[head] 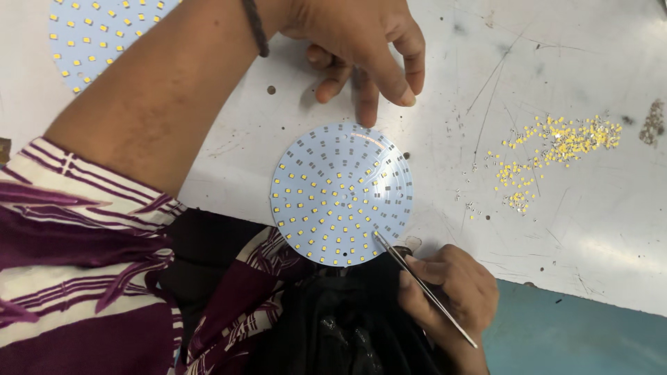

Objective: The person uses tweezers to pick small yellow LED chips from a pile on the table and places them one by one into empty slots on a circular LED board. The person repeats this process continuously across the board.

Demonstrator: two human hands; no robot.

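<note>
Right hand (451, 288) pinching tweezers (424, 288) at round LED board (340, 194), left hand (361, 42) open, fingertip (367, 114) steadying its far edge, loose yellow LED chips (556, 142) nearby.

there is one view only, from a camera on the person's head, looking almost straight down at the white tabletop (590, 208). it sits close: the left forearm fills the upper left of the frame, and the striped sleeve (76, 229) crowds the lower left. the person's body lies at the bottom edge, so the far side of the tabletop is at the top. the round led board (340, 194) lies near the middle, with the left hand (361, 42) above it and the right hand (451, 288) below. a strip of blue floor (590, 333) shows at lower right.
</note>
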